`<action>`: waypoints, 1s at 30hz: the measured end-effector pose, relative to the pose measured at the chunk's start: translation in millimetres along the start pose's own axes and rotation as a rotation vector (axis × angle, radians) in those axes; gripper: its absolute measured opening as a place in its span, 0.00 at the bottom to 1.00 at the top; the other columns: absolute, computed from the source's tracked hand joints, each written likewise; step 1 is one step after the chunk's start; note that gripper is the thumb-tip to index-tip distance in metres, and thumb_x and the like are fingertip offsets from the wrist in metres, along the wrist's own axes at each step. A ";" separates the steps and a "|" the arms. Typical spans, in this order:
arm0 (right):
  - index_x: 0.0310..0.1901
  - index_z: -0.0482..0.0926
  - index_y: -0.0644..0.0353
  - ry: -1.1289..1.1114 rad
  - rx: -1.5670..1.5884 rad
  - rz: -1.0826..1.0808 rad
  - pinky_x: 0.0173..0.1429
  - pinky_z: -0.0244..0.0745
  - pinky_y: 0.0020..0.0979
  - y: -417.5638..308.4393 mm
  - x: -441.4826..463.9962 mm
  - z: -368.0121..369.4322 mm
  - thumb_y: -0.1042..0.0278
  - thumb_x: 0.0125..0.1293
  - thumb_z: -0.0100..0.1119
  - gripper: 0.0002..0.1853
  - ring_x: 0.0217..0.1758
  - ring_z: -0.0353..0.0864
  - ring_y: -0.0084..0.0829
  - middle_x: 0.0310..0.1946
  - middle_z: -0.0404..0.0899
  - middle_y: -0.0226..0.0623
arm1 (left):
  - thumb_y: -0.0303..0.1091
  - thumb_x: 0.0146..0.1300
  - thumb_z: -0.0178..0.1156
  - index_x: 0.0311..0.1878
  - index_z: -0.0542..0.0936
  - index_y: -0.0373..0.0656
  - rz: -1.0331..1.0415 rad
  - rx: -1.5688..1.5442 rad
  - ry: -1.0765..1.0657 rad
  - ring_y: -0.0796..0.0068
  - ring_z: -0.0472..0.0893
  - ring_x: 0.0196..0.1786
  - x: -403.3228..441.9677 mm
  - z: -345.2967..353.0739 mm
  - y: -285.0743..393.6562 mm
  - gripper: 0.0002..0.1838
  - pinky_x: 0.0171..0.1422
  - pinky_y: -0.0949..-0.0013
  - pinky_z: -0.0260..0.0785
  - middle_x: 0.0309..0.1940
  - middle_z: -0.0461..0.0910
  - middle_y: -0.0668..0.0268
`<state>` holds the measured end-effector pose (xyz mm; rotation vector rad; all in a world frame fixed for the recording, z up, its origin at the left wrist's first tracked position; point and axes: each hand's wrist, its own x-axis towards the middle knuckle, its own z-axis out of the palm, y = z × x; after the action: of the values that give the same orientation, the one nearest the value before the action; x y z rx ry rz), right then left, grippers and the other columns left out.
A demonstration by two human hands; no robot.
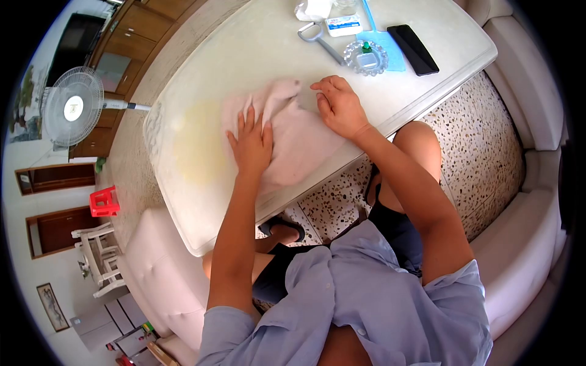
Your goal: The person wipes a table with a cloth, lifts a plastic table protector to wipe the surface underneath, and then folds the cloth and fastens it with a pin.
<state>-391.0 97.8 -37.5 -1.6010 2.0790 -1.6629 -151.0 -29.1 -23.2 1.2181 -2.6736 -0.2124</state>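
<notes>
A pale pink cloth (299, 143) lies spread and wrinkled on the white tabletop (207, 79). My left hand (251, 143) rests flat on its left part, fingers apart. At the cloth's upper right edge is my right hand (342, 108), its fingers bent and the index finger pointing left; whether it pinches anything is hard to make out. Left of the cloth, a yellowish patch (198, 143) shows on the tabletop.
Toward the table's far right are a glass ashtray (372, 66) with a green-topped item, a grey-handled tool (320, 41), a blue-and-white packet (345, 25), a blue flat item (394, 52) and a black phone (413, 50). A fan (73, 108) stands beyond the left edge.
</notes>
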 end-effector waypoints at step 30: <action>0.83 0.61 0.68 -0.346 1.967 1.083 0.79 0.78 0.52 -89.2 -177.1 -77.1 0.52 0.83 0.46 0.36 0.77 0.78 0.53 0.75 0.74 0.63 | 0.42 0.60 0.82 0.70 0.85 0.42 -0.133 -0.218 0.082 0.42 0.78 0.75 -220.4 -80.2 -81.3 0.34 0.81 0.47 0.70 0.70 0.83 0.46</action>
<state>-292.6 286.4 -32.6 0.0263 0.1804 -1.4767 68.7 81.0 11.6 1.3049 -2.4269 -0.4504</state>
